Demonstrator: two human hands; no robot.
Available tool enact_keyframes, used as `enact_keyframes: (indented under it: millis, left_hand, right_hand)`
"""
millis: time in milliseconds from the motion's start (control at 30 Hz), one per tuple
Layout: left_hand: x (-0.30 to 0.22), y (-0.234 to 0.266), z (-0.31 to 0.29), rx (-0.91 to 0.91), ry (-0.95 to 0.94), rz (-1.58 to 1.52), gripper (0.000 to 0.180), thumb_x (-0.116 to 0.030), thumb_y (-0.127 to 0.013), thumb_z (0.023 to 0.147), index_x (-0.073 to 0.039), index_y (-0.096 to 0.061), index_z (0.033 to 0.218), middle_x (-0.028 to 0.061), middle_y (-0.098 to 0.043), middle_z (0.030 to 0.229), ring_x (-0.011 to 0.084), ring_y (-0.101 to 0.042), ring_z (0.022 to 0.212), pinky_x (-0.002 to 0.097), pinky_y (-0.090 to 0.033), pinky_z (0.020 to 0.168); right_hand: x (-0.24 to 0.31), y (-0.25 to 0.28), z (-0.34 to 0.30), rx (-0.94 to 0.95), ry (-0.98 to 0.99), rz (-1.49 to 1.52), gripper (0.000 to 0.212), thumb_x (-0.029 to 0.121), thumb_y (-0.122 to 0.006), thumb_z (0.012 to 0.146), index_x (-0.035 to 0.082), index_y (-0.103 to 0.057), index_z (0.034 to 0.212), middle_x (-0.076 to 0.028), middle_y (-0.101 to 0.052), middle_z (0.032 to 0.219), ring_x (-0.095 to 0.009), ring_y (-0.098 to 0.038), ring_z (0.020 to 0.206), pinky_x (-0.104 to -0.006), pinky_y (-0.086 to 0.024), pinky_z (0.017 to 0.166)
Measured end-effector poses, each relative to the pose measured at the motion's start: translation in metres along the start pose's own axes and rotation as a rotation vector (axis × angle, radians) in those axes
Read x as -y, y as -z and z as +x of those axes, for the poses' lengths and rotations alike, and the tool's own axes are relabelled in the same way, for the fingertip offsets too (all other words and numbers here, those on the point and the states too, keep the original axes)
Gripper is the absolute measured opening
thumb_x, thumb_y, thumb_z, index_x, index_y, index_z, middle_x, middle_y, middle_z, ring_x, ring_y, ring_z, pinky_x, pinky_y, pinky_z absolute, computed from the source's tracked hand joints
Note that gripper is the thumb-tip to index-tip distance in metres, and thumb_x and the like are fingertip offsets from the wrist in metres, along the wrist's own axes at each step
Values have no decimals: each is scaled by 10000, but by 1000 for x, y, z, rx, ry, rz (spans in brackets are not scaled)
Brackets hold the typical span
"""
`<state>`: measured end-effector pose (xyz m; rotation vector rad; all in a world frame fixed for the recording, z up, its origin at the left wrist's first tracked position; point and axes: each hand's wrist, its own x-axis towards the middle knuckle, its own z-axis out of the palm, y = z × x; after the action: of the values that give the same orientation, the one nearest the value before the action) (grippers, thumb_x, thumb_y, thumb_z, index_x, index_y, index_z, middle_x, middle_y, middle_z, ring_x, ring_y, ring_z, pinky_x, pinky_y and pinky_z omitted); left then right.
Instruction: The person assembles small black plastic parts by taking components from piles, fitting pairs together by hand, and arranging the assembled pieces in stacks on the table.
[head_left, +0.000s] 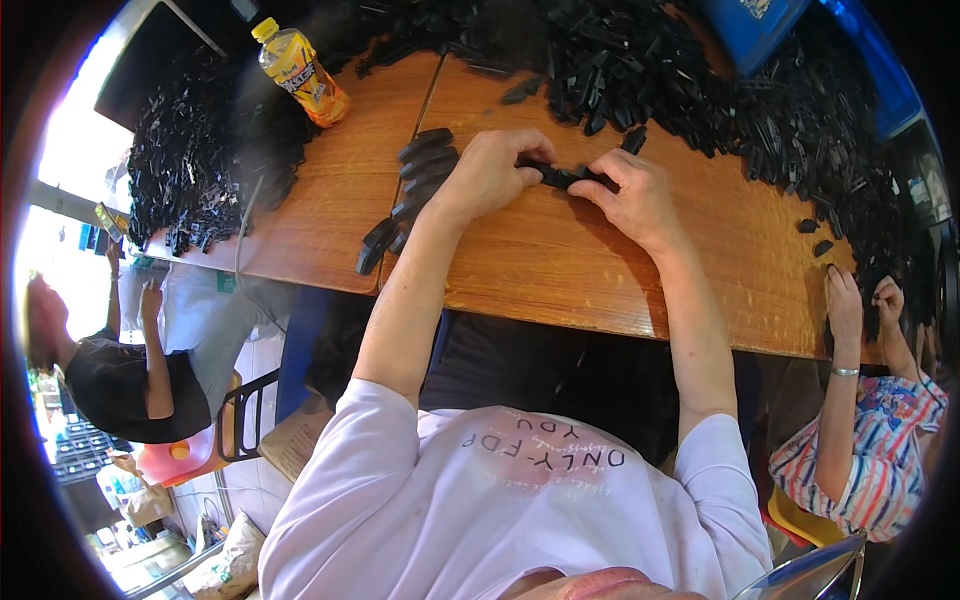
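- Your left hand [490, 172] and right hand [632, 195] both grip one black plastic part [562, 177] just above the wooden tabletop [560, 260].
- Black parts heap [700, 80] along the far edge; an orange drink bottle [300, 72] lies at the left.

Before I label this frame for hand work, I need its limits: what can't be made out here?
Head view only:
- Black plastic part: its ends are covered by the left hand and right hand; its shape is unclear.
- Fingertips of both hands: curled under, grip hidden.
- Heap of black parts: single pieces too small and dark; cut off by the top rim.
- Row of stacked parts: partly behind the left forearm.
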<state>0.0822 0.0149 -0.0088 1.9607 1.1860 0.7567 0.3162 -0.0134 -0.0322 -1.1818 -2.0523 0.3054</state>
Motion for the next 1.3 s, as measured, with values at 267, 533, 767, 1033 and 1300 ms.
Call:
enact_keyframes:
  millis: [267, 533, 767, 1033, 1300]
  left_hand:
    - [1, -3, -1, 44, -11, -20, 261, 30, -736, 881, -3, -748, 1139, 122, -782, 1086, 225, -737, 1027, 335, -579, 926]
    - [-9, -7, 1, 48, -46, 43, 304, 29, -748, 836, -3, -733, 1138, 135, -790, 1030, 224, -756, 978, 346, -593, 880]
    - [-5, 4, -10, 30, 16, 17, 340, 105, -698, 811, 14, -716, 1139, 138, -787, 1045, 215, -750, 1014, 333, -574, 895]
    - [-39, -30, 22, -350, -180, 231, 264, -161, -634, 1004, -16, -725, 1204, 195, -753, 1150, 395, -697, 1123, 452, -548, 947]
    - [-15, -108, 68, -232, -344, 501, 149, -39, -655, 884, -23, -654, 1032, 194, -661, 1016, 414, -681, 991, 484, -562, 866]
  right_hand:
    - [-2, -1, 1, 34, 66, 0, 272, 207, -870, 794, 21, -678, 838, -142, -672, 836, -369, -662, 834, -465, -517, 725]
    - [8, -22, 3, -121, 259, -149, 248, 203, -861, 778, 50, -666, 759, -118, -650, 779, -338, -644, 742, -467, -507, 642]
    - [-26, 1, 5, -315, -19, 41, 200, 266, -786, 915, 67, -762, 917, -101, -709, 903, -318, -688, 859, -423, -565, 726]
    - [-104, 45, -1, -323, -448, -777, 212, 181, -726, 946, 70, -752, 1125, -186, -682, 1125, -383, -668, 1059, -475, -561, 862]
    - [-89, 31, -10, -192, -202, -552, 316, 84, -687, 916, 70, -698, 1231, -216, -666, 1103, -432, -653, 1065, -517, -547, 866]
